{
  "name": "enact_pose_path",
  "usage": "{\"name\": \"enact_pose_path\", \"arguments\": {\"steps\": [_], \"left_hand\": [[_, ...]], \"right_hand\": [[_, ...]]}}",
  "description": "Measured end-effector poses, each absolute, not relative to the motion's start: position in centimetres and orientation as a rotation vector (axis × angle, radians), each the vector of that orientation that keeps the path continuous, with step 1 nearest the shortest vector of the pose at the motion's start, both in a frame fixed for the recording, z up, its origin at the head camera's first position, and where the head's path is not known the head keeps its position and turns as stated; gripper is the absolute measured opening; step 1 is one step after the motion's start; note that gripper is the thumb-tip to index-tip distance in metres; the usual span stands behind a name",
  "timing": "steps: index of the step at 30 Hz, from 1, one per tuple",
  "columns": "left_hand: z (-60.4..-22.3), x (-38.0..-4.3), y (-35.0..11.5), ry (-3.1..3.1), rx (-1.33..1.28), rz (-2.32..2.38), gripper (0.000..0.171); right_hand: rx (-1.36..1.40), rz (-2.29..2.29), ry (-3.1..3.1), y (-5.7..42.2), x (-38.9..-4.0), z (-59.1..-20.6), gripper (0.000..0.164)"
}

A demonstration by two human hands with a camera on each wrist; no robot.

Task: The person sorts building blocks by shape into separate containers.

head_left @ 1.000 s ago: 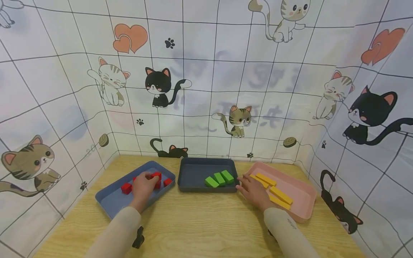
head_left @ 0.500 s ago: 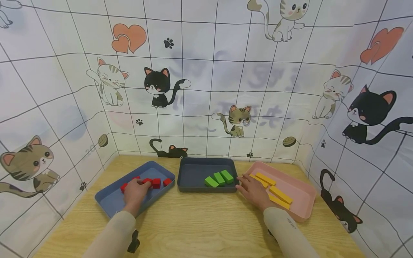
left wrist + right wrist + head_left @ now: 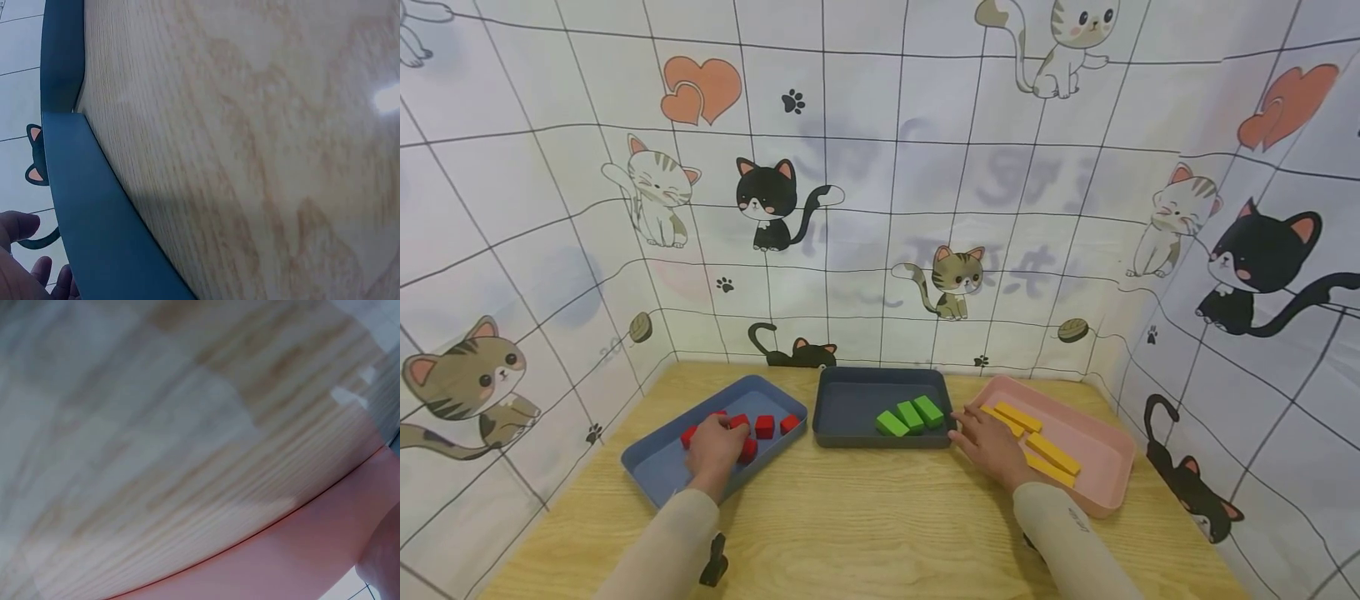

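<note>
My left hand [image 3: 715, 450] is over the blue tray [image 3: 658, 467], fingers bent among the red cubes. One red cube [image 3: 739, 421] is at its fingertips and another red cube [image 3: 747, 450] is just beside the fingers. In the left wrist view, the thumb [image 3: 22, 225] and fingers stand apart, with the wall visible through the gap. My right hand [image 3: 988, 442] rests loosely at the left edge of the pink tray [image 3: 1108, 446], fingertips near the dark tray's right side, holding nothing; it partly covers the yellow bars [image 3: 1052, 454].
The dark tray [image 3: 846, 408] stands in the middle with three green blocks [image 3: 910, 415] at its right side. More red cubes [image 3: 764, 427] lie to the right in the blue tray. A wooden table [image 3: 865, 517] carries all three trays, and a cat-patterned wall sheet [image 3: 865, 208] encloses them.
My left hand has moved left from the right-hand red cubes, where one cube was raised. A cube beside the fingers now shows nearer the tray's front. The right hand has stayed put.
</note>
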State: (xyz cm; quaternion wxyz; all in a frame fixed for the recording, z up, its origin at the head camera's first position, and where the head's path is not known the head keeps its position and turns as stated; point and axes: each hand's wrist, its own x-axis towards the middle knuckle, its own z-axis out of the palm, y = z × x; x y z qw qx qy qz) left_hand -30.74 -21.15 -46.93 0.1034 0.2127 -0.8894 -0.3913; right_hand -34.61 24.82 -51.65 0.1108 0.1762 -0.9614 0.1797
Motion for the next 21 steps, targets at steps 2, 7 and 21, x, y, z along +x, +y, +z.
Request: {"name": "enact_pose_path", "arguments": {"steps": [2,7,21], "left_hand": [[-46.8,-30.8,-21.0,-2.624,0.611,-1.147,0.047],[-46.3,-31.2,-20.4,-2.628,0.523,-1.123,0.043],[-45.7,-33.1,-17.0,-2.667,0.153,-1.020,0.042]], "right_hand": [[0.519,0.528,-2.827,24.8,-34.6,-51.7,0.053],[0.526,0.524,-2.833,24.8,-34.7,-51.6,0.054],[0.552,0.491,-2.810,25.2,-34.3,-51.3,0.052]]}}
